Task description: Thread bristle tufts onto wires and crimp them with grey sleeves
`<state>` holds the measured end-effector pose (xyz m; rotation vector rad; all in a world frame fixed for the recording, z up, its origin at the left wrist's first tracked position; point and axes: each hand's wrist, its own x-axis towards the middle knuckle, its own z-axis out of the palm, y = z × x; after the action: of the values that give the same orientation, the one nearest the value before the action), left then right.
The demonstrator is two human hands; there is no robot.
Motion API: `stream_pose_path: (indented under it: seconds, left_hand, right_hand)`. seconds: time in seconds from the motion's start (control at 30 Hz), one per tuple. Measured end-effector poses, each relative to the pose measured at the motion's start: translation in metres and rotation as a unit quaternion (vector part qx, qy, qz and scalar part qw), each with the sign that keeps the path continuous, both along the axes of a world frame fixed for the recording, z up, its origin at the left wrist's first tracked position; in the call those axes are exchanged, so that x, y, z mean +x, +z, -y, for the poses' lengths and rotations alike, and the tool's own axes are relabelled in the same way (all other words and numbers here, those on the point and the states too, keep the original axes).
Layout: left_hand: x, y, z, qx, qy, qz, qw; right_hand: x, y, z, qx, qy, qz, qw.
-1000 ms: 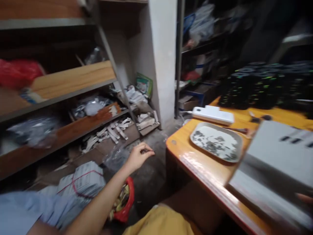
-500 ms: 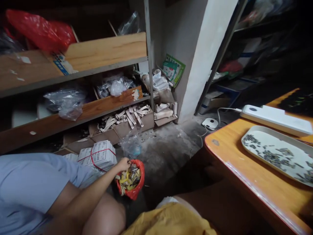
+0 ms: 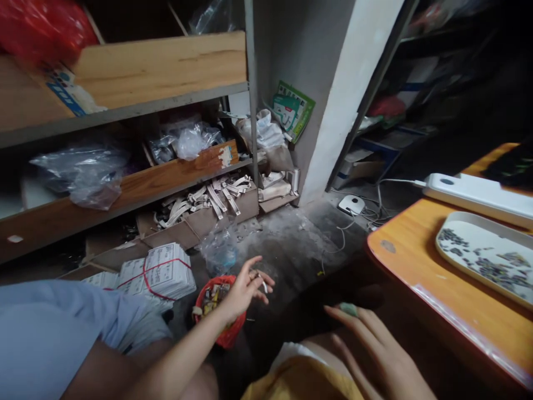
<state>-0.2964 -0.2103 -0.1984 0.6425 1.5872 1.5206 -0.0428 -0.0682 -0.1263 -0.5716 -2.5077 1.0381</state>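
My left hand (image 3: 246, 287) is above the right side of a container lined with a red plastic bag (image 3: 228, 335), its fingers partly spread. A small white piece (image 3: 265, 286) shows between its thumb and fingers; its kind is too small to make out. Mixed yellowish and grey scraps (image 3: 213, 297) lie in the bag, partly hidden by my forearm. At lower right, my right hand (image 3: 375, 350) is open, fingers stretched and apart, with nothing seen in it. A green wrap (image 3: 348, 309) sits around one of its fingers. Below lies yellow cloth (image 3: 300, 380).
An orange table (image 3: 400, 266) at right bears a white tray (image 3: 443, 253) of small dark pieces. Papers bundled with red string (image 3: 160, 272) and a clear plastic bag (image 3: 219, 250) lie on the floor. Shelves (image 3: 166, 61) stand behind; a light blue sleeve (image 3: 45, 333) fills the lower left.
My left hand has left the rim of the red bag and moved right, its fingers now spread. My right hand has come into view. The view has turned slightly left to right.
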Motion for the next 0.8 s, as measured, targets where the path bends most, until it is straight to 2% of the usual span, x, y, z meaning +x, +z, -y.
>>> stream_pose_path:
  seconds: [0.07,0.1,0.2,0.3,0.43,0.53,0.63,0.73,0.8]
  left_hand:
    - [0.024,0.021,-0.009,0.073,-0.028,0.051,0.996]
    - [0.034,0.031,-0.012,0.103,-0.037,0.072,0.991]
    - [0.052,0.053,-0.017,0.159,-0.058,0.121,0.978]
    - [0.059,0.063,-0.021,0.172,-0.071,0.154,0.970]
    - [0.064,0.065,-0.026,0.167,-0.068,0.170,0.969]
    - [0.066,0.064,-0.029,0.143,-0.048,0.137,0.979]
    - [0.065,0.059,-0.031,0.092,-0.039,0.086,0.991]
    - [0.063,0.054,-0.035,0.057,-0.047,0.046,0.996]
    - [0.061,0.049,-0.037,0.059,-0.061,0.033,0.996]
  right_hand:
    - [-0.030,0.008,0.005,-0.119,-0.046,-0.016,0.992]
    - [-0.043,0.011,0.007,-0.197,-0.057,-0.029,0.978]
    - [-0.070,0.016,0.012,-0.258,-0.058,-0.046,0.963]
    - [-0.081,0.017,0.015,-0.306,-0.049,-0.068,0.948]
    - [-0.082,0.017,0.013,-0.358,-0.065,-0.088,0.927]
    - [-0.082,0.016,0.006,-0.380,-0.081,-0.091,0.917]
    - [-0.086,0.014,-0.002,-0.400,-0.064,-0.090,0.910]
    - [-0.092,0.004,-0.008,-0.407,-0.032,-0.084,0.909]
    - [-0.096,-0.009,-0.012,-0.413,-0.028,-0.079,0.907]
